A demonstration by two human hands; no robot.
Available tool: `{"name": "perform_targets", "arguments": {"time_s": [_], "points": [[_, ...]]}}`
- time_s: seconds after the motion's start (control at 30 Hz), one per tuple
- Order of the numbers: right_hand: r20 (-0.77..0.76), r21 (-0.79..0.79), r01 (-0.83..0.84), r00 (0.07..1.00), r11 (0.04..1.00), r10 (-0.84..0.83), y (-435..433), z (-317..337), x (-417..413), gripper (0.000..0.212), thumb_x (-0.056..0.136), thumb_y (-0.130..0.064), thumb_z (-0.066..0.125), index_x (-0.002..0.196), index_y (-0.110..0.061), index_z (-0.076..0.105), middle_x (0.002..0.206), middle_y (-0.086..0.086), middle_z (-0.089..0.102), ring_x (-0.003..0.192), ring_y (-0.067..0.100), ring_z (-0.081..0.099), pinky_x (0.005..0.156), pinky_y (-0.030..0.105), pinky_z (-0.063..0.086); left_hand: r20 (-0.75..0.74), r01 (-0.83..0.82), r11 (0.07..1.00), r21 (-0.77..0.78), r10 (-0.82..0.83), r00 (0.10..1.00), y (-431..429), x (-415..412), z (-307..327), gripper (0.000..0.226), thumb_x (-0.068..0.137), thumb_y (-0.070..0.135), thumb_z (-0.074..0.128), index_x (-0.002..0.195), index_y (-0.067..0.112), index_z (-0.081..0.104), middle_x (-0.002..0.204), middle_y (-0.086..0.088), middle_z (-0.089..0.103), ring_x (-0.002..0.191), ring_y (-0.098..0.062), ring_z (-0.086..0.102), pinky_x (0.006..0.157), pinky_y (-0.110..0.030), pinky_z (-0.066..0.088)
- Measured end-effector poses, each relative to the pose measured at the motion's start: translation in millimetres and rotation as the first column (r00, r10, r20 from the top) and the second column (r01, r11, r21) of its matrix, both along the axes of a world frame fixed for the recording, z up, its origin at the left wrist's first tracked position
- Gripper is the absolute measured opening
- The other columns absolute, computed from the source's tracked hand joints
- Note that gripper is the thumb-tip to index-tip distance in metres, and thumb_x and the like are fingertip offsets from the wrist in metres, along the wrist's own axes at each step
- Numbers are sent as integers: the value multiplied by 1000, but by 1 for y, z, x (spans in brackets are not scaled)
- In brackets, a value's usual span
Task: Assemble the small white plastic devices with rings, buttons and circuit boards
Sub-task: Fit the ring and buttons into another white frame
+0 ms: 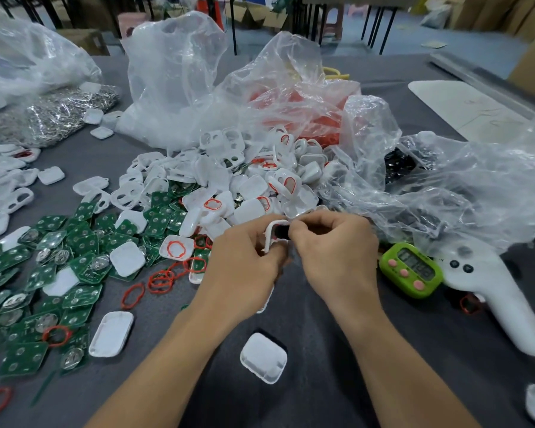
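My left hand (244, 261) grips a small white plastic shell (272, 234) at the middle of the grey table, held on edge. My right hand (331, 251) pinches a small black button (281, 232) against the shell's inner side. Behind the hands lies a heap of white shells (244, 180), some with red rings fitted. Green circuit boards (59, 267) cover the left side. Loose red rings (162, 281) lie just left of my left hand. One white shell (263, 357) rests between my forearms, another (112, 333) further left.
Crumpled clear plastic bags (430, 186) rise at the back and right, one holding black parts (399, 163). A green timer (411, 268) and a white handheld controller (494, 291) lie to the right. A bag of metal pieces (53, 115) sits at back left.
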State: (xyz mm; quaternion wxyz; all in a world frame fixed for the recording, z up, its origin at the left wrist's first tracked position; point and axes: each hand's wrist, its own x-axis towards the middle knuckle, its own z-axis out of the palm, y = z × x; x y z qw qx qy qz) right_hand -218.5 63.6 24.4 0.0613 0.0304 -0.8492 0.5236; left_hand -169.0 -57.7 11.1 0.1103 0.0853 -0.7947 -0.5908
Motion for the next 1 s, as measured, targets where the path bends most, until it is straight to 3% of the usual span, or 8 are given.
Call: {"name": "perform_targets", "arguments": {"time_s": [0.07, 0.2, 0.37, 0.47, 0.63, 0.77, 0.87, 1.0], "points": [[-63, 18, 11, 998, 1000, -10, -1, 2, 4, 6, 78, -30, 78, 73, -29, 80, 62, -19, 71, 65, -8, 66, 59, 5, 45, 0, 4, 1000, -1, -4, 1000, 2, 1, 1, 36, 89, 5, 56, 99, 33, 76, 71, -5, 72, 64, -29, 70, 57, -48, 60], [-211, 84, 5, 977, 996, 13, -3, 3, 11, 4, 82, -26, 80, 79, -26, 81, 67, -16, 72, 73, -2, 65, 64, 3, 43, 40, -45, 997, 62, 42, 998, 1, 1, 2, 38, 94, 0, 53, 95, 27, 79, 72, 1, 75, 65, -10, 74, 58, -35, 62], [-247, 85, -21, 968, 996, 42, -6, 0, 11, 6, 84, -22, 80, 79, -26, 80, 62, -19, 63, 65, -9, 61, 64, -3, 37, 98, 12, 984, 179, -30, 995, 1, 0, 3, 35, 94, 0, 54, 98, 24, 79, 76, -4, 76, 68, -17, 74, 69, -49, 65], [-210, 72, -31, 977, 997, 46, -5, -2, 8, 7, 84, -23, 80, 79, -28, 80, 62, -20, 64, 72, -11, 62, 63, -2, 38, 89, 67, 977, 201, -86, 992, 1, 1, 2, 32, 95, 6, 57, 102, 28, 79, 83, -4, 78, 79, -20, 77, 74, -49, 65], [-169, 47, -50, 984, 998, 57, -3, -2, 7, 4, 82, -26, 81, 79, -28, 81, 64, -17, 71, 58, 0, 67, 61, 16, 55, 67, 134, 959, 249, -155, 986, -2, 1, 3, 34, 100, 5, 52, 108, 24, 79, 98, -12, 78, 92, -28, 77, 81, -55, 63], [-130, -69, -7, 992, 998, -2, -2, -3, 6, 13, 71, -28, 90, 67, -28, 78, 59, -20, 69, 54, -4, 66, 50, 9, 47, 24, 115, 968, 225, -123, 992, 0, 2, 4, 43, 101, -1, 45, 99, 23, 80, 90, -7, 79, 85, -25, 77, 74, -47, 64], [4, -203, -55, 998, 978, 57, 2, -4, -3, 20, 64, -32, 93, 72, -25, 77, 64, -11, 73, 58, 5, 69, 58, 25, 57, 3, 106, 968, 227, -110, 994, -2, 2, 5, 43, 98, -4, 43, 98, 19, 79, 84, -9, 78, 82, -25, 77, 65, -31, 61], [77, -235, -237, 962, 943, 261, 8, -4, -10, 18, 62, -32, 82, 79, -28, 80, 73, -4, 76, 71, 16, 73, 71, 38, 62, 16, 137, 971, 195, -142, 990, -4, 4, 5, 37, 90, -7, 44, 88, 10, 77, 78, -12, 75, 77, -29, 75, 63, -32, 57]]}}
